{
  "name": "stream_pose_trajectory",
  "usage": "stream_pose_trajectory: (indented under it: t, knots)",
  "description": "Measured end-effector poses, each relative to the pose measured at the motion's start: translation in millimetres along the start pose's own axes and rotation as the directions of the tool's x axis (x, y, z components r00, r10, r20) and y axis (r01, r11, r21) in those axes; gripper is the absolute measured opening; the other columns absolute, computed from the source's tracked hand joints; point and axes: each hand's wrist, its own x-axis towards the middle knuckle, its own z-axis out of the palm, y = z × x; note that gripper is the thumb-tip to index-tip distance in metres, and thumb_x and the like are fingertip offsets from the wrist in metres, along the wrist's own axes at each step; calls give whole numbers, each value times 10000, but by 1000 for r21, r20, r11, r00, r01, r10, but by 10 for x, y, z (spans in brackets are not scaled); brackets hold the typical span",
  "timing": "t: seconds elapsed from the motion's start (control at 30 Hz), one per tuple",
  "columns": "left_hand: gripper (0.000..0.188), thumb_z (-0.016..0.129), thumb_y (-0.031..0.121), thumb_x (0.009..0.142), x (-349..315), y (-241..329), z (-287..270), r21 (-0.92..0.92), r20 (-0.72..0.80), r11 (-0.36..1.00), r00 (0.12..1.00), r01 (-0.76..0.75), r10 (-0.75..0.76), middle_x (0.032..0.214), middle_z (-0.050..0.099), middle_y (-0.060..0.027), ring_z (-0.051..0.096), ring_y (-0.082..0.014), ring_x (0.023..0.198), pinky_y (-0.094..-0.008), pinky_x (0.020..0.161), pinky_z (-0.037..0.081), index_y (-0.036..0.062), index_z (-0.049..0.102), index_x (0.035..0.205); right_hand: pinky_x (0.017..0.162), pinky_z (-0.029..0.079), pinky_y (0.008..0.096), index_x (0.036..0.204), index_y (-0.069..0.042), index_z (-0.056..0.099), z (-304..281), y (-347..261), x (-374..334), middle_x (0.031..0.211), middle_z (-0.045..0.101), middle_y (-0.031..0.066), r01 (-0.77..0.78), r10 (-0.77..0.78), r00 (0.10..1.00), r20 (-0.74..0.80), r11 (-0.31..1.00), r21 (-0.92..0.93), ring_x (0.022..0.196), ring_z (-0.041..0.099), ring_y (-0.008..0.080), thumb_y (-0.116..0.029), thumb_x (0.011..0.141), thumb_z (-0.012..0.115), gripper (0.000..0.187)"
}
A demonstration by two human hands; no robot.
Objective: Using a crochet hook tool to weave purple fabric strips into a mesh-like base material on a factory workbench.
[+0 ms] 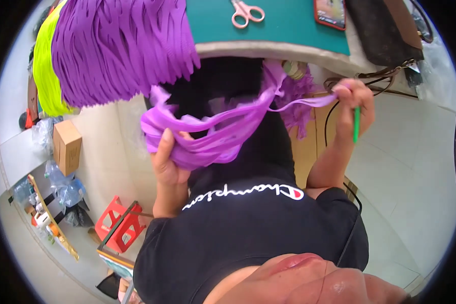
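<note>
A loose bundle of light purple fabric strips (pixel 215 134) hangs in loops above my lap. My left hand (pixel 168 161) is closed on its left side, thumb on the near face and the other fingers mostly hidden behind the strips. Out to the right, my right hand (pixel 357 104) pinches the end of one purple strip (pixel 309 102), drawn out sideways from the bundle. A thin green stick-like tool (pixel 356 125) also sticks out downward from that hand; its kind is not clear.
On the green-topped table (pixel 294 38) lie pink-handled scissors (pixel 247 13), a phone (pixel 331 12) and a dark bag (pixel 382 30). Darker purple strips (pixel 124 45) and neon yellow ones (pixel 45 66) drape over its left edge. A cardboard box (pixel 67 147) and red stool (pixel 120 224) stand left.
</note>
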Motion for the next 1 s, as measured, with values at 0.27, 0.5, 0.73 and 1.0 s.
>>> stream_pose_trajectory:
  t: [0.27, 0.5, 0.73, 1.0]
  knots:
    - [483, 576, 97, 885, -114, 164, -180, 427, 133, 771, 877, -471, 462, 1244, 530, -164, 542, -264, 1137, -396, 988, 424, -20, 403, 1321, 679, 408, 189, 724, -48, 392, 543, -40, -84, 827, 593, 62, -215, 201, 973, 113, 969, 122, 734, 483, 95, 25, 830, 675, 311]
    - [432, 604, 366, 903, 83, 615, -1033, 894, -415, 207, 908, 397, 49, 933, 629, -137, 589, -161, 823, -302, 746, 457, -43, 606, 1039, 670, 439, 206, 733, -65, 393, 766, -84, -89, 861, 608, 96, -198, 168, 975, 148, 955, 220, 754, 512, 102, 34, 827, 676, 314]
    - [252, 721, 205, 783, 14, 368, -121, 962, 233, -171, 965, -211, 118, 885, 632, -114, 588, -299, 908, -386, 842, 437, 24, 642, 939, 678, 457, 207, 719, -69, 403, 846, -276, -47, 819, 615, 83, -199, 158, 977, 140, 914, 354, 735, 546, 104, 55, 795, 698, 329]
    - [186, 698, 221, 773, 575, -446, -105, 807, 562, -365, 795, -465, 227, 842, 640, -82, 503, -304, 1012, -426, 899, 319, 60, 662, 859, 604, 516, 309, 683, -69, 421, 1088, -687, -187, 863, 675, 171, -53, -275, 738, 617, 887, 459, 721, 660, 268, -6, 683, 786, 371]
